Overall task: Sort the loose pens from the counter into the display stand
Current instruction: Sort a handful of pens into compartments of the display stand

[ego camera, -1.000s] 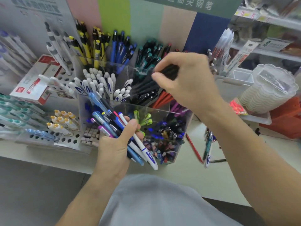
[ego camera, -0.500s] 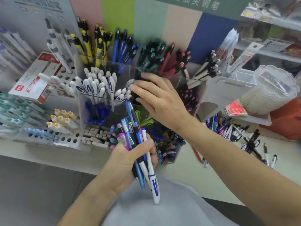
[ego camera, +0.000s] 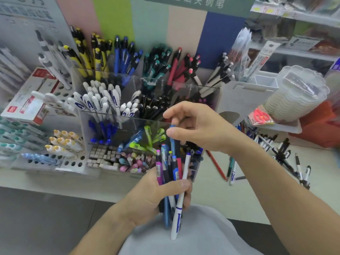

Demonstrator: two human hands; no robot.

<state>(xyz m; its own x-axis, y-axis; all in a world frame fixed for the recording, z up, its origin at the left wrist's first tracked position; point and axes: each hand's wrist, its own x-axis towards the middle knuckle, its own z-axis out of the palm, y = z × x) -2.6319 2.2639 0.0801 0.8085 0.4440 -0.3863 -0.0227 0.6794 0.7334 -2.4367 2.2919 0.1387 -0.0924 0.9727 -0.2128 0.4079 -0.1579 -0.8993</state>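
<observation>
Low in the centre of the frame, the person's left hand (ego camera: pixel 158 194) is clenched around a bundle of mixed pens (ego camera: pixel 170 173), thumb laid across the front; the bundle stands nearly upright and holds a purple pen, several blue ones and a white pen with a blue band (ego camera: pixel 179 203) that sticks out below the fist. Just above it, the right hand (ego camera: pixel 200 129) pinches the top of a slim light-blue pen (ego camera: pixel 172 142) between thumb and forefinger, the pen's lower part still among the bundle, the other fingers loosely curled.

Behind both hands, filling the middle of the frame, stands the clear acrylic tiered display stand (ego camera: pixel 211 92). Its compartments hold yellow-and-black pens (ego camera: pixel 88 57) at the upper left, dark blue pens (ego camera: pixel 127 56) beside them, then teal, red and black-and-white ones toward the right. The middle tier has white capped pens (ego camera: pixel 97 100) and black pens (ego camera: pixel 152 107); the front tier has lime-green pens (ego camera: pixel 150 137) and pastel ones lower down.

At the right edge, loose pens (ego camera: pixel 276 150) lie scattered on the pale counter (ego camera: pixel 211 197), with a red pen (ego camera: pixel 216 164) lying just beside the stand. A red-and-white cardboard box (ego camera: pixel 31 100) sits at the left.
</observation>
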